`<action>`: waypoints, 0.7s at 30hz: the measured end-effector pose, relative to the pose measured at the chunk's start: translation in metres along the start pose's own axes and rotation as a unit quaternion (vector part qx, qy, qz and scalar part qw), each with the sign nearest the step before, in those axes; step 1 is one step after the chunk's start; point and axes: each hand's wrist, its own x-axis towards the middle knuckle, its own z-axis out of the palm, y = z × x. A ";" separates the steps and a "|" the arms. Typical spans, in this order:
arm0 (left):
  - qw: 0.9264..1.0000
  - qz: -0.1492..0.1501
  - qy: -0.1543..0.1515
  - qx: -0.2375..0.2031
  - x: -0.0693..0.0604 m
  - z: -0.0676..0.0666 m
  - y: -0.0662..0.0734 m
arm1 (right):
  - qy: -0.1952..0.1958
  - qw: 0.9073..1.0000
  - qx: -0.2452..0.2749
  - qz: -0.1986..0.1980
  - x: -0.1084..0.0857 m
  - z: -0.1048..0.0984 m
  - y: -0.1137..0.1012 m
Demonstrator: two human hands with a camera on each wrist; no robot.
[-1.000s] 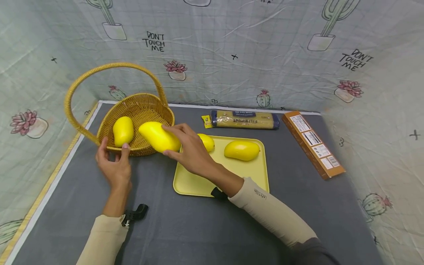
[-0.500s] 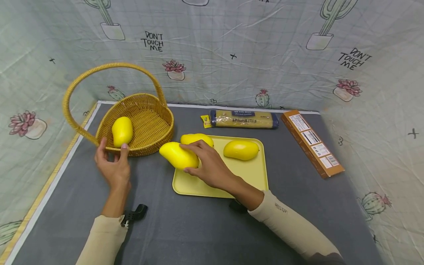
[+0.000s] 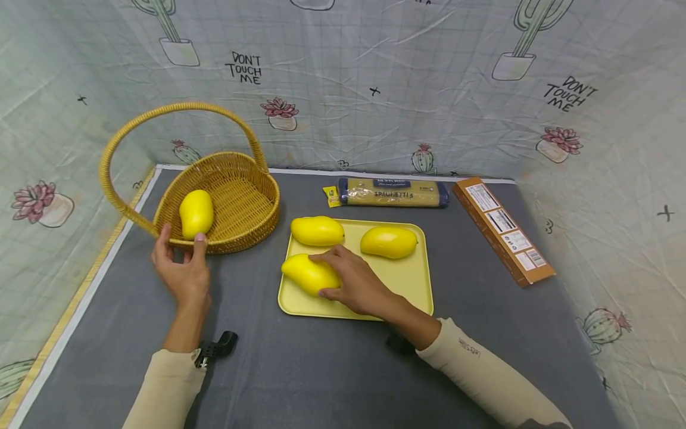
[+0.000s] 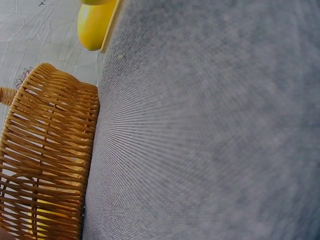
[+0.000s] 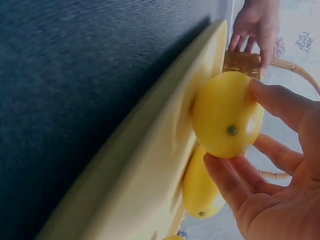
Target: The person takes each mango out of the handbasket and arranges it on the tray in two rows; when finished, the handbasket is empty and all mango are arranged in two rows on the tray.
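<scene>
My right hand (image 3: pixel 356 283) grips a yellow mango (image 3: pixel 309 275) between thumb and fingers over the left front part of a pale yellow tray (image 3: pixel 402 292). In the right wrist view the held mango (image 5: pixel 225 115) is right against or very close to the tray surface; I cannot tell if it bears on it. Two other mangoes lie on the tray, a back left mango (image 3: pixel 317 231) and a back right mango (image 3: pixel 389 242). On the left, my left hand (image 3: pixel 184 274) holds the near rim of a wicker basket (image 3: pixel 243 241), in which one mango (image 3: pixel 196 214) lies.
Behind the tray lies a pack of spaghetti (image 3: pixel 393 192). A long brown box (image 3: pixel 504 232) lies at an angle on the right. The basket's tall hoop handle (image 3: pixel 182 107) arches above it. A printed cloth (image 3: pixel 332 89) hangs behind the grey tabletop (image 3: pixel 300 369).
My right hand has carried its mango away from the basket, rightward and down onto or just above the tray. The left hand keeps its place at the basket rim.
</scene>
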 end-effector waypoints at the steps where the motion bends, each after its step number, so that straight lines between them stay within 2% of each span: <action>1: 1.000 0.000 0.001 -0.001 0.000 0.000 0.000 | -0.002 1.000 0.000 0.002 0.000 0.000 0.000; 13: 1.000 0.004 -0.004 0.000 0.007 -0.003 -0.011 | -0.012 1.000 -0.010 0.011 0.001 -0.003 0.000; 17: 1.000 -0.003 -0.009 0.000 0.007 -0.003 -0.011 | 0.014 1.000 -0.007 0.007 0.000 -0.004 -0.004; 21: 1.000 -0.005 -0.008 0.002 0.008 -0.002 -0.009 | 0.054 0.998 0.025 -0.004 0.004 -0.007 -0.016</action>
